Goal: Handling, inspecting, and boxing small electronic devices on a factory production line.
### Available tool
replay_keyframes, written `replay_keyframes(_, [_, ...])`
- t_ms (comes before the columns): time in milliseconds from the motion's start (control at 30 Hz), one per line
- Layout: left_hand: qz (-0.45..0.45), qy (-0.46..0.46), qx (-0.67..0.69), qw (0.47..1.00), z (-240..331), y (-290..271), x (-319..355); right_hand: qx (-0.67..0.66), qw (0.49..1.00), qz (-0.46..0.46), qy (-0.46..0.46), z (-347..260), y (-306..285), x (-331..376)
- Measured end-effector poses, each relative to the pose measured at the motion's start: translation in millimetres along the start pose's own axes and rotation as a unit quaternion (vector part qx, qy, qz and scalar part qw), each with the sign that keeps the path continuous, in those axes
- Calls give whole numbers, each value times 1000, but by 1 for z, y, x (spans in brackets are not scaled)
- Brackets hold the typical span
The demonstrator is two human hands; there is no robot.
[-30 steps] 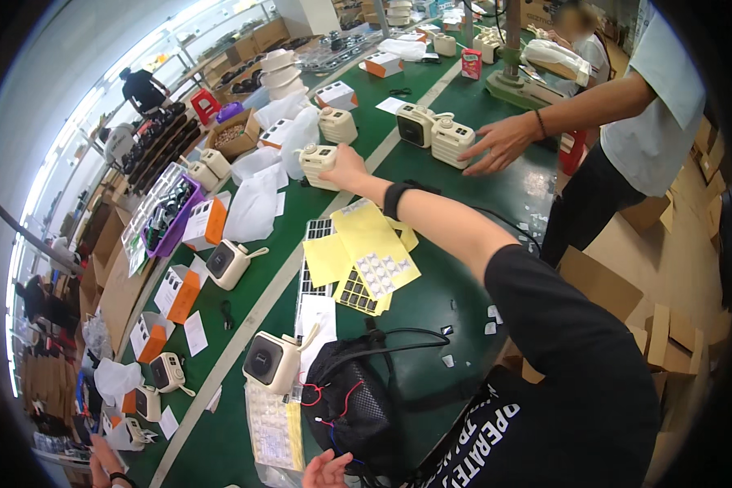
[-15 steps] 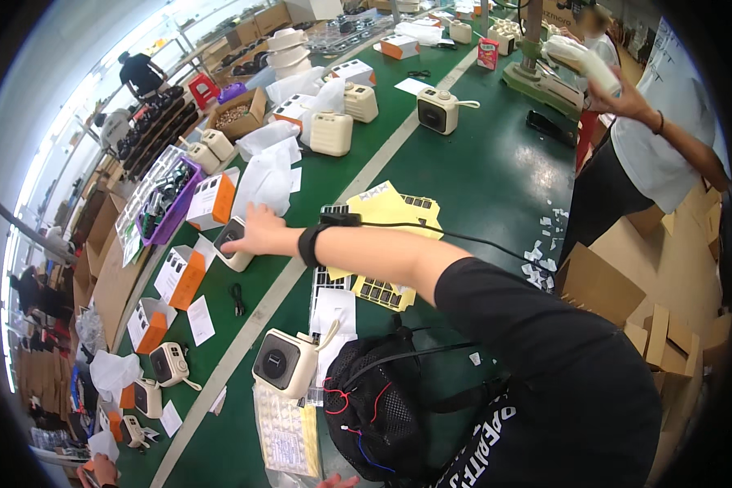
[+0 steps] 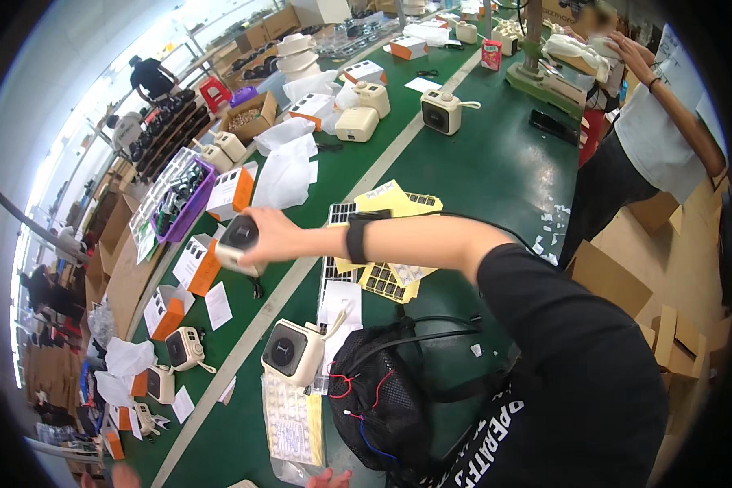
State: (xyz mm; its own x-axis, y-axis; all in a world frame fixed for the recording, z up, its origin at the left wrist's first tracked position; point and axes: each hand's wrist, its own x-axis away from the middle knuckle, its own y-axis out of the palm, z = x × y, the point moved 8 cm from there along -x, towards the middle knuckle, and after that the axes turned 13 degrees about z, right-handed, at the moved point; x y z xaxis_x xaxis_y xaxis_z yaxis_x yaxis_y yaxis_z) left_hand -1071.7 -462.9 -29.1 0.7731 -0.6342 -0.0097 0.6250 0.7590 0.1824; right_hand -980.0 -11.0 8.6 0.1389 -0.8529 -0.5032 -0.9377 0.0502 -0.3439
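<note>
1. The right hand [image 3: 276, 236] holds a cream speaker [image 3: 238, 233], its fingers closed around the near side and the right end.
2. The speaker is over the left part of the green table [image 3: 496, 175], just beside an orange-and-white box [image 3: 197, 265]; whether its base touches the tabletop, I cannot tell.
3. As far as I can judge, the grasp is done and letting go is left; the speaker is not inside any box.
4. Its dark front tilts upward, with the cream casing showing below. The body looks nearly square and the hand covers one end, so its long axis is uncertain.
5. The left hand [image 3: 330, 479] is cut off by the lower edge; I cannot tell whether its fingers hold anything. Near it lie a black bag [image 3: 380, 398] and a plastic-wrapped pack [image 3: 291, 427].
6. Another speaker [image 3: 294, 351] stands at that pack's far end, its front turned leftward.
</note>
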Motion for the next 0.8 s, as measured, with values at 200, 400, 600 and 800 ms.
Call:
replay_keyframes(200, [-73,38,12,997,48,38,8,-97,883,-219,-403,-224,-101,175])
replay_keyframes(400, [-206,117,15,971,74,76,55,-3,770,-204,-605,-265,-151,302])
replay_keyframes(600, [-88,244,9,966,95,51,53,-8,795,-81,-601,-269,-178,316])
replay_keyframes(800, [-26,93,134,986,89,55,34,-226,930,-164,-238,-255,-177,289])
